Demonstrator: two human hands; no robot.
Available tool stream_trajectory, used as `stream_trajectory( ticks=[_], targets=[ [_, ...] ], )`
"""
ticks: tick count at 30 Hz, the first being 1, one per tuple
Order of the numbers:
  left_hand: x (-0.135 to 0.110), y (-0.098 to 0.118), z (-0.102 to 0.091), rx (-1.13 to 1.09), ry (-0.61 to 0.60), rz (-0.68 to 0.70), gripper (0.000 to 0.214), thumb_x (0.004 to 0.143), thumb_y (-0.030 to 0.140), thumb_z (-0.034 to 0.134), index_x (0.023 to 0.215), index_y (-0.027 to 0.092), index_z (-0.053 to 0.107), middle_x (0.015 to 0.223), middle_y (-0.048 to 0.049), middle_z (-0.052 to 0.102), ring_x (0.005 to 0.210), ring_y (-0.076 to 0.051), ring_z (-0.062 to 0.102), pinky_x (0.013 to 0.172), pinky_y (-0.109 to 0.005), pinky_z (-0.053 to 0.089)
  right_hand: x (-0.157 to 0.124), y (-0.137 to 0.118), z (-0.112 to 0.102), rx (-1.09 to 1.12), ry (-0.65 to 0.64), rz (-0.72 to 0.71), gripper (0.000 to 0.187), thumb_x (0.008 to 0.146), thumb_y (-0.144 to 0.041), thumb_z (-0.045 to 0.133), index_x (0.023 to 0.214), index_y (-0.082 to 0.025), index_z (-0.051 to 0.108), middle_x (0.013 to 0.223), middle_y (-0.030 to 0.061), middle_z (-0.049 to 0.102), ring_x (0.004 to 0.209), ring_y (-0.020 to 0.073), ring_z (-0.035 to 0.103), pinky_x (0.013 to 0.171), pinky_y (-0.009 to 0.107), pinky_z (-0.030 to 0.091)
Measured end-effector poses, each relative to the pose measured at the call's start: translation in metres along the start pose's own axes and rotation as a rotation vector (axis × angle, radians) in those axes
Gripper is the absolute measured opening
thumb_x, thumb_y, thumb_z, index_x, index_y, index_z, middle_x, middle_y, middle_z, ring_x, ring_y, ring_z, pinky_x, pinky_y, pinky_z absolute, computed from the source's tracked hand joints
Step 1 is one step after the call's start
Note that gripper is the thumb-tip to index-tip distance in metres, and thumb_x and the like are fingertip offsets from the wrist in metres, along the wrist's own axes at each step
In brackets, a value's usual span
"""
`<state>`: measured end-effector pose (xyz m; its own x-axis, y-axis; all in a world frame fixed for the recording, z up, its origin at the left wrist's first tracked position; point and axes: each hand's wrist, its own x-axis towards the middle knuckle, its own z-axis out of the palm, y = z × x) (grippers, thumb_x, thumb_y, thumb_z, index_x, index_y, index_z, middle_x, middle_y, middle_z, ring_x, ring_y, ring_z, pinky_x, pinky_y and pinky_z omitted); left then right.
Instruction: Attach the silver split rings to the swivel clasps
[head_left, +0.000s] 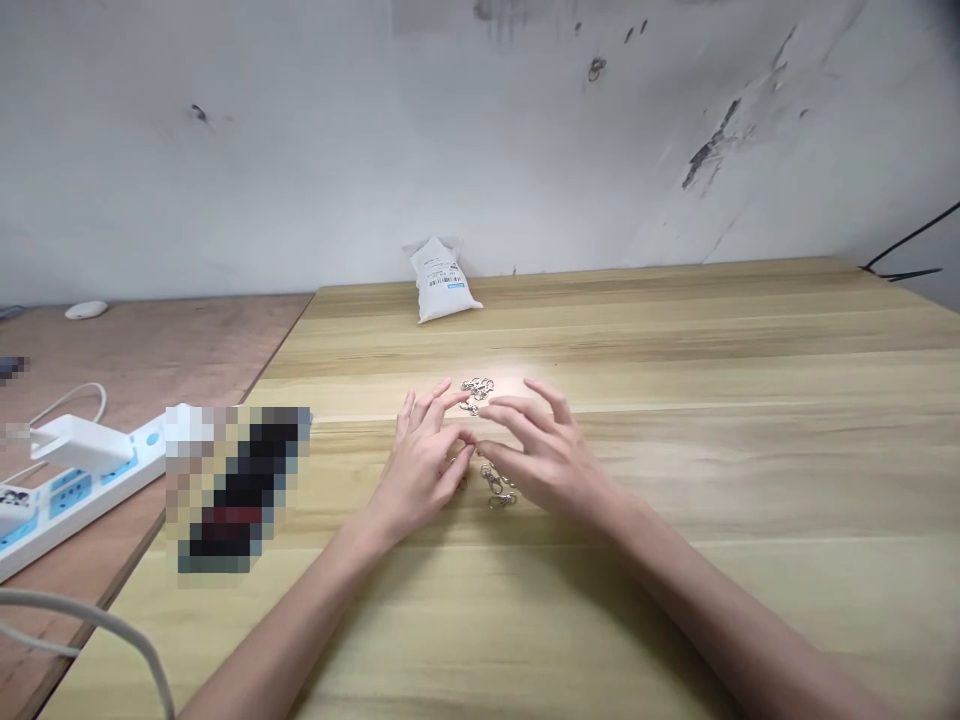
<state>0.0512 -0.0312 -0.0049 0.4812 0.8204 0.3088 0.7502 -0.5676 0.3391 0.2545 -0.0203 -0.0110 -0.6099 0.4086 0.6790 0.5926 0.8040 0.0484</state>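
Observation:
My left hand (426,465) is above the table with its thumb and index finger pinched together, and whatever lies between them is too small to make out. My right hand (551,450) meets it from the right. Its thumb tip is at the left fingertips, its index finger is bent over them and its other fingers are raised. Just beyond the hands lies a small pile of silvery metal clasps with rings (478,388). Several more lobster clasps (493,485) lie beneath the hands, close to my right thumb. Part of another metal piece (461,482) shows under my left thumb.
A white plastic packet with a label (444,285) lies near the wall on the wooden table (712,400). To the left are a pixelated dark object (244,490), a white power strip (75,490) with plugs, and a grey cable (112,620).

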Motion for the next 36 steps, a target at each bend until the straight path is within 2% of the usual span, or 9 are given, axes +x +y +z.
stream_trajectory(
  ticks=[5,10,13,15,20,23,26,32,36],
  targets=[
    [0.000,-0.007,-0.006,-0.013,-0.093,0.004,0.020,0.094,0.017,0.045,0.099,0.021,0.063,0.145,-0.0082,0.045,0.145,-0.029,0.025,0.117,-0.062,0.018,0.001,-0.014,0.005,0.048,0.019,-0.140,0.017,0.090,-0.010,0.056,0.092,-0.020,0.069,0.112,0.0061,0.068,0.114,0.0193,0.055,0.113,0.045,0.032],
    [0.000,-0.025,-0.020,0.036,-0.144,0.061,0.013,0.089,0.021,0.056,0.083,0.022,0.068,0.139,-0.0047,0.052,0.143,-0.030,0.029,0.117,-0.063,0.019,-0.003,-0.006,0.004,0.120,-0.166,-0.037,0.016,0.087,-0.013,0.060,0.080,-0.023,0.069,0.113,0.0078,0.065,0.108,0.0219,0.056,0.103,0.044,0.039],
    [-0.002,-0.032,-0.028,-0.004,-0.210,0.095,0.011,0.088,0.023,0.060,0.084,0.024,0.070,0.137,-0.0030,0.054,0.139,-0.029,0.035,0.117,-0.064,0.016,-0.002,-0.002,-0.005,0.254,-0.271,0.026,0.012,0.088,-0.027,0.063,0.080,-0.022,0.070,0.111,0.0085,0.064,0.106,0.0231,0.055,0.100,0.044,0.039],
    [-0.001,-0.035,-0.030,-0.057,-0.210,0.090,0.013,0.089,0.025,0.060,0.083,0.025,0.071,0.134,-0.0026,0.056,0.137,-0.028,0.039,0.116,-0.062,0.018,-0.002,0.001,-0.011,0.364,-0.305,0.083,0.018,0.088,-0.039,0.063,0.087,-0.022,0.071,0.113,0.0088,0.062,0.106,0.0229,0.054,0.099,0.043,0.039],
    [0.017,-0.035,-0.016,0.015,-0.099,0.067,0.014,0.093,0.027,0.056,0.094,0.024,0.070,0.123,-0.0063,0.062,0.118,-0.024,0.052,0.105,-0.052,0.038,-0.010,0.020,-0.006,0.350,-0.222,0.238,0.022,0.095,-0.028,0.053,0.082,-0.020,0.069,0.099,0.0083,0.063,0.092,0.0198,0.055,0.086,0.038,0.041],
    [0.037,-0.033,-0.002,0.193,-0.067,0.116,0.018,0.092,0.024,0.056,0.105,0.023,0.069,0.123,-0.0084,0.061,0.114,-0.025,0.054,0.108,-0.053,0.033,-0.016,0.031,0.003,0.356,-0.184,0.285,0.022,0.096,-0.024,0.050,0.082,-0.018,0.067,0.090,0.0075,0.063,0.084,0.0186,0.054,0.079,0.036,0.041],
    [0.053,-0.031,0.007,0.270,-0.088,0.164,0.017,0.092,0.018,0.055,0.092,0.021,0.071,0.119,-0.0077,0.064,0.113,-0.025,0.054,0.111,-0.054,0.028,-0.018,0.034,0.008,0.356,-0.172,0.310,0.022,0.096,-0.024,0.050,0.083,-0.018,0.066,0.087,0.0069,0.063,0.082,0.0186,0.054,0.078,0.035,0.041],
    [0.049,-0.042,0.007,0.058,-0.072,0.067,0.009,0.088,0.018,0.062,0.082,0.020,0.069,0.112,-0.0067,0.066,0.110,-0.025,0.054,0.098,-0.048,0.041,-0.018,0.032,0.010,0.369,-0.225,0.318,0.021,0.095,-0.024,0.051,0.081,-0.018,0.066,0.085,0.0061,0.063,0.083,0.0186,0.053,0.077,0.035,0.041],
    [0.035,-0.037,-0.002,-0.191,-0.021,-0.012,0.005,0.085,0.019,0.066,0.081,0.020,0.069,0.113,-0.0077,0.064,0.113,-0.025,0.053,0.099,-0.047,0.041,-0.016,0.028,0.009,0.456,-0.215,0.364,0.017,0.094,-0.024,0.052,0.089,-0.019,0.068,0.088,0.0068,0.063,0.086,0.0195,0.054,0.081,0.037,0.043]
  ],
)
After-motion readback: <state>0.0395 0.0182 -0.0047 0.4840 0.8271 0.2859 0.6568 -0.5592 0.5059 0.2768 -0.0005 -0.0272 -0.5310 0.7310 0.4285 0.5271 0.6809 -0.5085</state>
